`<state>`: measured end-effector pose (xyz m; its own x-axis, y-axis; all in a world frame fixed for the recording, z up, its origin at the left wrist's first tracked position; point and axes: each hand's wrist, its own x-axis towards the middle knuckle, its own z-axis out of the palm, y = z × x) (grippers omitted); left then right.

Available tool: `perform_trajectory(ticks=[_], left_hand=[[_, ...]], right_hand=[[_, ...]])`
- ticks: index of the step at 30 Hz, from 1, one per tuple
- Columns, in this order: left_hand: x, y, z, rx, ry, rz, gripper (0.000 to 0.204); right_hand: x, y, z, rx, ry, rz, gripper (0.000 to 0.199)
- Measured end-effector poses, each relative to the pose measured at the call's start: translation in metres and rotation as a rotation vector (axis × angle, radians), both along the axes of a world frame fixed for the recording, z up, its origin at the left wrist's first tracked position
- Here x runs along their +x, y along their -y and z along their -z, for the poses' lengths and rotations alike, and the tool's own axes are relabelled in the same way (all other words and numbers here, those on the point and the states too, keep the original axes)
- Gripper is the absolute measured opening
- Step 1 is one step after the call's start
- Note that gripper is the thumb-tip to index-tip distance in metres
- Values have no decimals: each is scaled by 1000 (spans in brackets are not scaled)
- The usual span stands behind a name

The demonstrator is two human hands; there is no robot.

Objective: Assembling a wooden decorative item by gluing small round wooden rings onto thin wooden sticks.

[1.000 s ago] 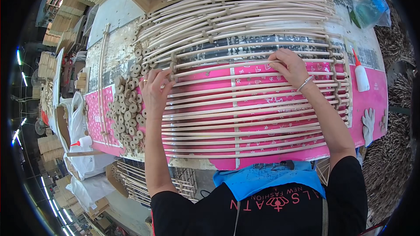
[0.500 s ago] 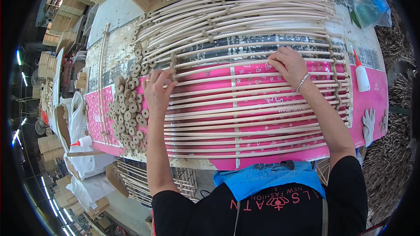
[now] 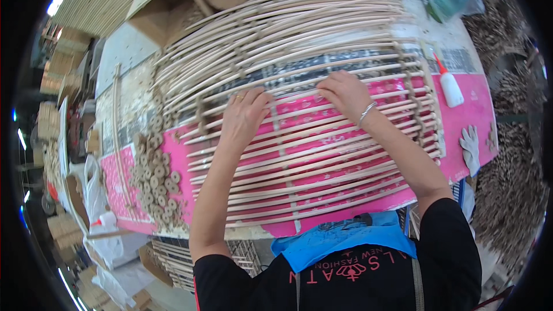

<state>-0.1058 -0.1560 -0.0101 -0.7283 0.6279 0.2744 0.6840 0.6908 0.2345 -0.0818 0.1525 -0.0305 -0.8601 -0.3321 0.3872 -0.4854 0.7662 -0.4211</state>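
Note:
Long pale wooden rods (image 3: pixel 322 145) lie side by side across a pink patterned sheet, joined near their right ends by small wooden discs (image 3: pixel 417 106). My left hand (image 3: pixel 245 116) is closed on one of these rods, left of its middle. Farther right, my right hand (image 3: pixel 345 97), with a bracelet (image 3: pixel 366 113) at the wrist, pinches what looks like the same rod between thumb and fingers. At the left ends of the rods, a stack of discs (image 3: pixel 200 115) stands on the upper ones. The fingertips partly hide the rod.
Loose ring-shaped discs (image 3: pixel 152 178) pile up left of the rods. A second bundle of rods (image 3: pixel 288 17) covers the far side. On the right are a white glue bottle (image 3: pixel 451 89) with a red tip and a white glove (image 3: pixel 470 150). Open boxes (image 3: pixel 167 14) stand at the back.
My left hand has moved right along the rods, away from the disc stack. My right hand has come a little left, so the hands are closer together. The whole view has shifted and tilted.

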Motion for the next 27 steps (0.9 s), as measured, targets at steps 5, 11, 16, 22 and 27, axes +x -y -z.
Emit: perform_trajectory(ticks=[5,11,16,22,27], left_hand=[[-10,-9,1,75,95,57,33],[-19,-24,1,178,187,69,26],[-10,3,-12,174,136,40,23],[61,48,-61,256,-47,-102,19],[226,125,-110,343,-129,-588,22]], right_hand=[[23,-4,-23,-138,-4,42,17],[67,-36,-40,-219,13,112,16],[94,-39,-44,-252,21,87,16],[123,-51,-47,-218,107,23,16],[122,-32,-54,-317,210,-176,15]])
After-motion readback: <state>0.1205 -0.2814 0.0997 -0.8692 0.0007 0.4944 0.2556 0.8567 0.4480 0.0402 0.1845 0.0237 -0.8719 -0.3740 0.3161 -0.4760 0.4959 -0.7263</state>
